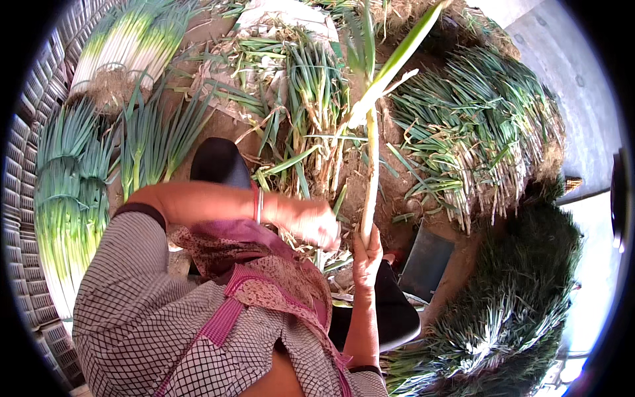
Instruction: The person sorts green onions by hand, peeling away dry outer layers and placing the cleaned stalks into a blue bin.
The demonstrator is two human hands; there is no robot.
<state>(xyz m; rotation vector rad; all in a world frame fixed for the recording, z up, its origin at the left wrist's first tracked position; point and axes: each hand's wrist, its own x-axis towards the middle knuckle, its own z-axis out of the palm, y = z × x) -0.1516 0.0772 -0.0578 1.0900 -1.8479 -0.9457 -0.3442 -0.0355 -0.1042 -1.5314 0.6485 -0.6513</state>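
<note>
Leek (372, 165) in right grip (367, 258), between green bundle (316, 83) and leafy heap (486, 122)

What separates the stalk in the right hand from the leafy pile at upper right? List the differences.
Number: the held stalk is single; the leafy pile has many stalks.
Support: the right hand grips the held stalk; no hand touches the leafy pile.
Foliage: the held stalk bears a few leaves; the leafy pile's are dense and tangled.
Shared: pale stems, green leaves.
</note>
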